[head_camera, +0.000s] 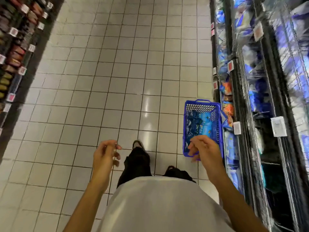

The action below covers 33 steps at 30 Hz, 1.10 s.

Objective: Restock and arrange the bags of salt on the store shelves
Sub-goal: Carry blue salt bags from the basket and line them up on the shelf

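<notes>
A blue plastic basket (219, 114) stands on the tiled floor beside the right-hand shelves, with blue bags of salt (199, 124) lying inside it. My right hand (203, 146) hovers over the basket's near end, fingers loosely curled, holding nothing. My left hand (105, 154) hangs in front of me over the floor, also loosely curled with nothing in it. The shelves on the right (257, 77) carry many blue and silver bags, blurred by motion.
A tiled aisle floor (117, 72) runs ahead between two shelf rows. The left shelves (15, 47) hold dark and red packets with price tags. Orange packets (228, 101) sit on a low right shelf behind the basket. My legs and one shoe (138, 144) are below me.
</notes>
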Each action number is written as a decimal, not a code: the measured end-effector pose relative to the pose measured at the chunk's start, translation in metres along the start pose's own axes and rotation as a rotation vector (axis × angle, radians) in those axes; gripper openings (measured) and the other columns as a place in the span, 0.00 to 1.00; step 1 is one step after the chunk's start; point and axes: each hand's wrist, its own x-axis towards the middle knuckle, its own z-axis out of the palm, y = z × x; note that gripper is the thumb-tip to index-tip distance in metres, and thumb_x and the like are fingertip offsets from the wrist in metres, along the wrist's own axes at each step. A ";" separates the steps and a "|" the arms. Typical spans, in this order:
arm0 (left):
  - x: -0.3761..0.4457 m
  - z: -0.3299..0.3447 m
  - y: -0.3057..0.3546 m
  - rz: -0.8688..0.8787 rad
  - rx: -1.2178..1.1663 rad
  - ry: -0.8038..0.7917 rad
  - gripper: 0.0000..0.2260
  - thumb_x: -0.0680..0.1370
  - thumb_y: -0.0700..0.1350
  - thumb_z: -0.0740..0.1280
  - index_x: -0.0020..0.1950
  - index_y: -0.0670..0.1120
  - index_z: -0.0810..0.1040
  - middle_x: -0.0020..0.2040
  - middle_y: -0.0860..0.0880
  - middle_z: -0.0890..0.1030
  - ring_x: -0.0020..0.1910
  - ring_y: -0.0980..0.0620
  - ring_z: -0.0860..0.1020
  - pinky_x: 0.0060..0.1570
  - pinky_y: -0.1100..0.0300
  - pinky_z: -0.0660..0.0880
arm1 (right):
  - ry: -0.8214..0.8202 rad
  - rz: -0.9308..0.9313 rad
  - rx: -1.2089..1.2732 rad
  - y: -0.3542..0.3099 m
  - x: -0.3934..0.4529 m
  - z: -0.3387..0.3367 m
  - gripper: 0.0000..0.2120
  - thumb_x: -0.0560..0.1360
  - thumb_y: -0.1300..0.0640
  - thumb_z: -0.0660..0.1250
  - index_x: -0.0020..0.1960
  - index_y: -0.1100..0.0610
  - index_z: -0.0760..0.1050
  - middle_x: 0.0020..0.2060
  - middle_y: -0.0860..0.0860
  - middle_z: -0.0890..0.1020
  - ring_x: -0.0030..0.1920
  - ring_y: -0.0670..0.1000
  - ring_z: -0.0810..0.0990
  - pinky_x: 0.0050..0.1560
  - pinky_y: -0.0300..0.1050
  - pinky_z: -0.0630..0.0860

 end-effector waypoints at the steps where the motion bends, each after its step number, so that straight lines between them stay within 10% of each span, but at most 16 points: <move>1: 0.017 0.003 0.009 0.007 -0.004 -0.009 0.06 0.84 0.41 0.62 0.52 0.47 0.79 0.42 0.47 0.82 0.32 0.52 0.76 0.27 0.59 0.72 | 0.000 -0.001 0.004 -0.008 0.015 0.009 0.05 0.80 0.61 0.66 0.47 0.61 0.79 0.33 0.52 0.83 0.29 0.48 0.80 0.25 0.42 0.75; 18: 0.255 0.194 0.151 -0.031 0.509 -0.667 0.09 0.85 0.47 0.62 0.51 0.45 0.79 0.40 0.47 0.83 0.28 0.55 0.77 0.24 0.61 0.70 | 0.613 0.304 0.433 -0.058 0.122 0.083 0.08 0.81 0.65 0.63 0.46 0.66 0.77 0.29 0.56 0.81 0.25 0.52 0.78 0.21 0.42 0.71; 33: 0.309 0.436 0.082 0.027 0.948 -1.011 0.07 0.83 0.40 0.63 0.49 0.44 0.80 0.38 0.47 0.84 0.28 0.54 0.77 0.27 0.60 0.70 | 0.849 0.482 0.700 0.041 0.243 0.010 0.09 0.82 0.62 0.63 0.45 0.62 0.79 0.30 0.52 0.82 0.29 0.51 0.79 0.26 0.43 0.74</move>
